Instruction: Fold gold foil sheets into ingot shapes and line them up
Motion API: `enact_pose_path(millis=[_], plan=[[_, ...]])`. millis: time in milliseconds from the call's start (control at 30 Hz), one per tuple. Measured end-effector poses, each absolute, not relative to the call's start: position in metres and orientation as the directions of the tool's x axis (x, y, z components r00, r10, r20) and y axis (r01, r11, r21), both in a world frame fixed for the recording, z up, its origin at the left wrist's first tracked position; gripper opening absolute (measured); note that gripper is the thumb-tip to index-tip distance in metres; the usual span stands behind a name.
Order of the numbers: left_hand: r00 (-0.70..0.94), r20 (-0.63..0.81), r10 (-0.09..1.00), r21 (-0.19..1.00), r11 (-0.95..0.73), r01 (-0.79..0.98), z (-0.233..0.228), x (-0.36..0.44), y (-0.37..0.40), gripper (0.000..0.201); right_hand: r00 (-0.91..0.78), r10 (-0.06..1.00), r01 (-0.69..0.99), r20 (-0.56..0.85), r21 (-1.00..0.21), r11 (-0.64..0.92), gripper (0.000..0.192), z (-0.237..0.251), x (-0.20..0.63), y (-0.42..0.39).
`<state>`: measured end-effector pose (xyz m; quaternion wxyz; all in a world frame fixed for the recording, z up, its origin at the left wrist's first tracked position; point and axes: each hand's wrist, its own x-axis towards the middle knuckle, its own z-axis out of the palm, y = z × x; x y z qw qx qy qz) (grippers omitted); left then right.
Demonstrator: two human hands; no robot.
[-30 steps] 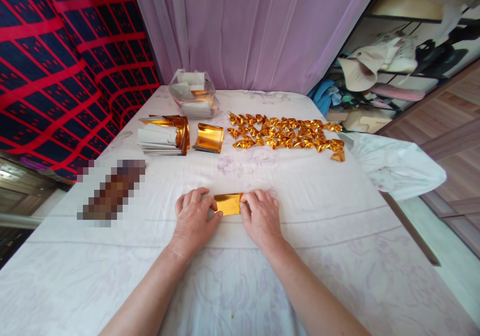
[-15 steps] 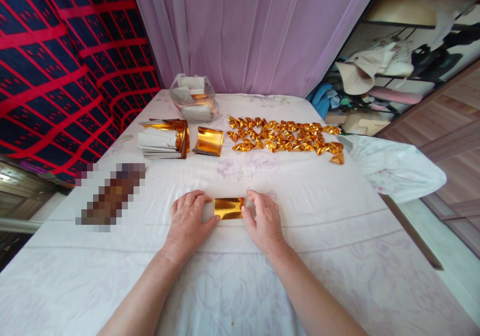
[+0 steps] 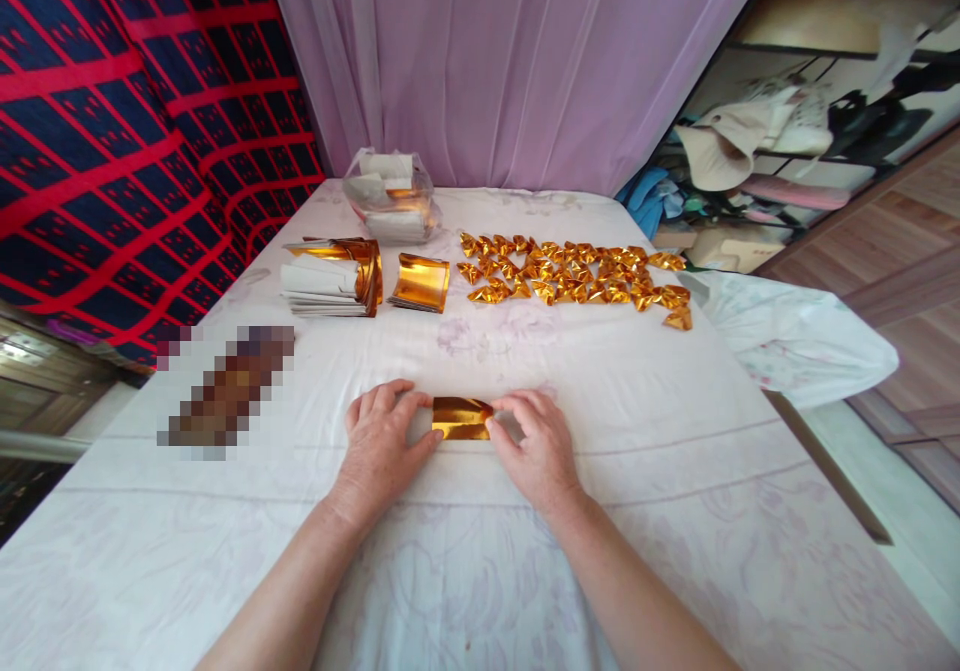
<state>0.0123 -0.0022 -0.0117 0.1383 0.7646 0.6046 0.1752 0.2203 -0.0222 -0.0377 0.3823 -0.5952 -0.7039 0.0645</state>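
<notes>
Fingertips and thumbs of both hands pinch the short ends of a gold foil paper [image 3: 460, 418], which lies folded into a narrow strip on the white bedsheet [image 3: 645, 471], just in front of us. The left hand [image 3: 379, 446] holds the left end between thumb and curled fingers; the right hand [image 3: 537, 443] holds the right end, its fingers bent over the upper edge. Both grips are narrow and closed on the sheet.

We judge the foil paper very light, thin and slick, easily creased or torn, and best held at its ends or along a folded edge, with the soft bedding giving little support for pressing.

Farther off, a spread of folded gold ingots [image 3: 574, 276] lies to the right, well apart from the hands. To the left lie a small curled pile of gold sheets [image 3: 421, 282], a larger stack of foil papers [image 3: 330, 278] and a clear plastic bag [image 3: 391, 196] holding more.
</notes>
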Motion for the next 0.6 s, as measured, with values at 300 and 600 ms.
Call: enact_pose_path(millis=[300,600], plan=[[0.222,0.070,0.972,0.450,-0.230,0.863,-0.0086,0.0140,-0.0018,0.019,-0.027,0.885,0.761,0.465,-0.564,0.320,0.005,-0.0325,0.2205,-0.0226],[0.239,0.102,0.966,0.440,-0.259,0.860,-0.0146,0.0121,-0.0019,0.020,-0.136,0.865,0.762,0.483,-0.507,0.402,0.015,-0.0314,0.2242,-0.0241]])
